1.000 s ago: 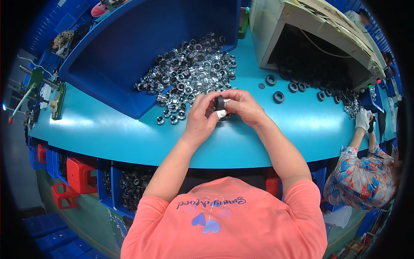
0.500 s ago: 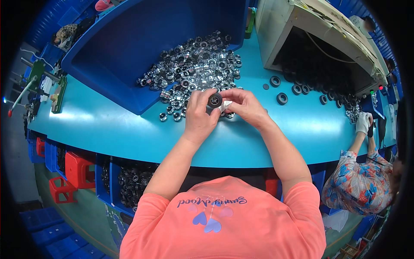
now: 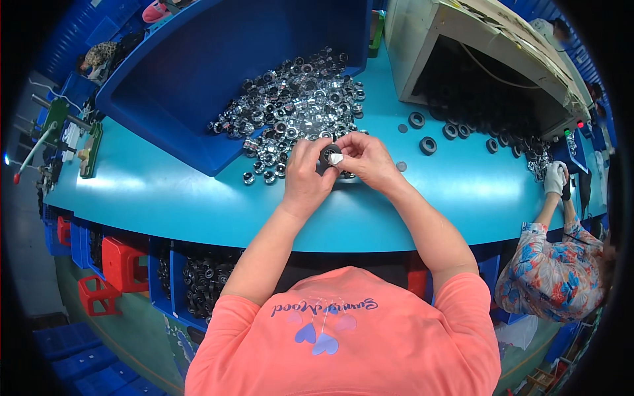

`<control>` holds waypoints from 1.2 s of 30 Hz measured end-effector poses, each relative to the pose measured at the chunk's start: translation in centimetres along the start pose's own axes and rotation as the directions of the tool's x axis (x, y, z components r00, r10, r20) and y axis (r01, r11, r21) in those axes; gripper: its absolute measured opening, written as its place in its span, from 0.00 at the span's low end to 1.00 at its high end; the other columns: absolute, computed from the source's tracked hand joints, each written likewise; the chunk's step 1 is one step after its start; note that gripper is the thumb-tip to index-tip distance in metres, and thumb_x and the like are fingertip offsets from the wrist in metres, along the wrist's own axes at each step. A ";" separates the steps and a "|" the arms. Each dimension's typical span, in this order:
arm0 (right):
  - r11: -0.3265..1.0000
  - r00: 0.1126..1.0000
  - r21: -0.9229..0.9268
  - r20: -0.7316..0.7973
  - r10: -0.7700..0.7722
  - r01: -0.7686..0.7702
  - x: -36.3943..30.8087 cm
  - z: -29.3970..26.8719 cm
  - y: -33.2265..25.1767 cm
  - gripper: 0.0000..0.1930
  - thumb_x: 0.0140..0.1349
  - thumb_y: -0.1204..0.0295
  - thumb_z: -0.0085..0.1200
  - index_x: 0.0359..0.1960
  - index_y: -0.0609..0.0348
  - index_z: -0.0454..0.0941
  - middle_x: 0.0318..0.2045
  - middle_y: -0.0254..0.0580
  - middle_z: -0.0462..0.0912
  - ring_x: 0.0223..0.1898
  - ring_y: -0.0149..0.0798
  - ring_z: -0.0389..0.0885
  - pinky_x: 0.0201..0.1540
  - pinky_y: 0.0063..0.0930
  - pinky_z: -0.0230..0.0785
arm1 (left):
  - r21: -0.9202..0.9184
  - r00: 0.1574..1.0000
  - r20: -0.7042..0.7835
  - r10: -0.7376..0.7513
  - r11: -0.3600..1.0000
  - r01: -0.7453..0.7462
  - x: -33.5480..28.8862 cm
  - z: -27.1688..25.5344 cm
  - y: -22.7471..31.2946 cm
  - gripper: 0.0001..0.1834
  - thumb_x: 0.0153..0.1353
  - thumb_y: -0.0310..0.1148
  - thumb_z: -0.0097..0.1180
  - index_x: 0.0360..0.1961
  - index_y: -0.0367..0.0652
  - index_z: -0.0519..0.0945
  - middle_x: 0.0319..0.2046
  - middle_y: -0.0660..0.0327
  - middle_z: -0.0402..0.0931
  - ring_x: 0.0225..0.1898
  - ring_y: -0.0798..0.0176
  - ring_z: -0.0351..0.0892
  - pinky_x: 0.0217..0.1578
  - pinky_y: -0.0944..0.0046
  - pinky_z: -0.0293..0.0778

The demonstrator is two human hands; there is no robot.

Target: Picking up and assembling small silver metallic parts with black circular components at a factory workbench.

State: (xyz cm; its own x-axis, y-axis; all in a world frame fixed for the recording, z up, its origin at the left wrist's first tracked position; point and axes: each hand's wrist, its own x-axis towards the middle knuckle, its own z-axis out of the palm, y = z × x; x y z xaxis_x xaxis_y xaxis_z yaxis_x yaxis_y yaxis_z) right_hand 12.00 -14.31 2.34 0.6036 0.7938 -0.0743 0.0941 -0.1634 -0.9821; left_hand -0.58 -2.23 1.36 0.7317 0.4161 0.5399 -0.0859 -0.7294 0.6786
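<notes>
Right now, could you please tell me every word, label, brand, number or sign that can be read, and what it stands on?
Coral shirt: dark cursive lettering, upside down in this view, with hearts below; legible, but I won't copy the words.
Black wheel between the left hand and right hand: any marks are too small to read.
Pale cabinet: nothing readable.

Worktop (image 3: 191, 201), with a bin (image 3: 191, 79) far left and a box (image 3: 413, 56) far right

Hubs (image 3: 304, 99) lie in the bin and before it; a wheel (image 3: 326, 153) is just on their near side. Tyres (image 3: 422, 147) lie in the box and before it. Left of the bin stands a press (image 3: 90, 153); near left, stools (image 3: 119, 262) stand on the floor (image 3: 129, 327).
</notes>
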 end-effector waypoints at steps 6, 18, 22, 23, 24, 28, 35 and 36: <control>0.974 0.992 -0.189 0.042 -0.118 0.124 -0.7 -0.4 -1.7 0.17 0.55 0.65 0.67 0.44 0.61 0.84 0.33 0.39 0.86 0.34 0.31 0.82 0.39 0.28 0.76 | 0.028 0.999 -0.042 -0.008 1.000 0.009 -0.3 -1.6 0.6 0.26 0.47 0.23 0.69 0.50 0.41 0.80 0.39 0.56 0.75 0.37 0.56 0.77 0.32 0.61 0.73; 0.739 0.926 -0.629 -0.377 -0.020 -0.240 -9.0 -17.7 -2.5 0.21 0.58 0.66 0.67 0.52 0.59 0.82 0.49 0.43 0.84 0.40 0.34 0.82 0.48 0.31 0.76 | 0.432 0.832 -0.274 -0.483 0.711 0.555 -25.4 -26.9 -5.0 0.29 0.54 0.22 0.65 0.59 0.38 0.76 0.42 0.56 0.69 0.36 0.56 0.74 0.38 0.60 0.73; 0.712 0.942 -0.678 -0.327 -0.070 -0.182 -8.9 -16.0 -0.5 0.26 0.54 0.65 0.70 0.55 0.58 0.80 0.49 0.45 0.80 0.40 0.37 0.81 0.47 0.33 0.75 | 0.785 0.801 -0.215 -0.559 0.389 0.482 -31.8 -30.0 -7.2 0.32 0.50 0.22 0.65 0.60 0.41 0.75 0.47 0.52 0.71 0.41 0.49 0.76 0.44 0.58 0.74; 0.656 0.938 -0.737 -0.321 -0.130 -0.161 -8.4 -15.7 0.1 0.26 0.53 0.65 0.70 0.55 0.58 0.80 0.48 0.45 0.80 0.39 0.37 0.80 0.47 0.33 0.75 | 0.794 0.832 -0.203 -0.516 0.410 0.448 -31.7 -30.0 -7.6 0.31 0.51 0.21 0.64 0.59 0.41 0.76 0.47 0.51 0.72 0.41 0.47 0.76 0.44 0.56 0.73; 0.592 0.931 -0.792 -0.314 -0.188 -0.148 -7.9 -15.5 1.2 0.27 0.53 0.66 0.71 0.55 0.58 0.81 0.46 0.44 0.80 0.39 0.37 0.80 0.47 0.33 0.75 | 0.803 0.862 -0.188 -0.471 0.432 0.411 -30.7 -29.7 -7.3 0.30 0.51 0.21 0.63 0.59 0.41 0.76 0.47 0.51 0.72 0.41 0.46 0.75 0.43 0.54 0.73; 0.566 0.944 -0.812 -0.283 -0.171 -0.141 -6.1 -14.7 1.7 0.25 0.51 0.68 0.70 0.53 0.58 0.81 0.42 0.41 0.79 0.37 0.37 0.79 0.45 0.32 0.75 | 0.533 0.906 -0.168 -0.390 0.737 0.416 -19.2 -23.7 -0.7 0.22 0.57 0.20 0.60 0.54 0.40 0.79 0.40 0.54 0.76 0.38 0.52 0.77 0.38 0.56 0.73; 0.782 0.900 -0.513 -0.041 -0.433 0.354 -5.6 -5.1 -5.6 0.24 0.47 0.73 0.68 0.50 0.56 0.82 0.38 0.40 0.79 0.36 0.37 0.81 0.42 0.31 0.76 | -0.541 0.881 0.370 -0.293 0.703 0.461 -3.6 -7.9 4.0 0.22 0.71 0.32 0.53 0.64 0.37 0.72 0.48 0.56 0.78 0.46 0.63 0.81 0.46 0.61 0.79; 0.767 0.872 -0.476 0.000 -0.490 0.431 -5.2 -3.7 -5.9 0.25 0.46 0.75 0.68 0.51 0.56 0.81 0.39 0.40 0.79 0.36 0.37 0.81 0.40 0.31 0.76 | -0.627 0.854 0.432 -0.291 0.584 0.516 -2.1 -6.4 3.7 0.24 0.71 0.35 0.53 0.65 0.38 0.71 0.51 0.56 0.77 0.48 0.62 0.81 0.47 0.61 0.79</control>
State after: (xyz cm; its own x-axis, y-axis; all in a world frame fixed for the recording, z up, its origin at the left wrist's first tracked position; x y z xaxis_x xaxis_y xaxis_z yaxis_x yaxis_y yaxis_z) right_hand 11.27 -19.63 9.19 0.4797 0.7722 0.4166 0.7091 -0.0615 -0.7024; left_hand -6.74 -2.34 5.95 0.9416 0.3333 0.0482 -0.0963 0.1294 0.9869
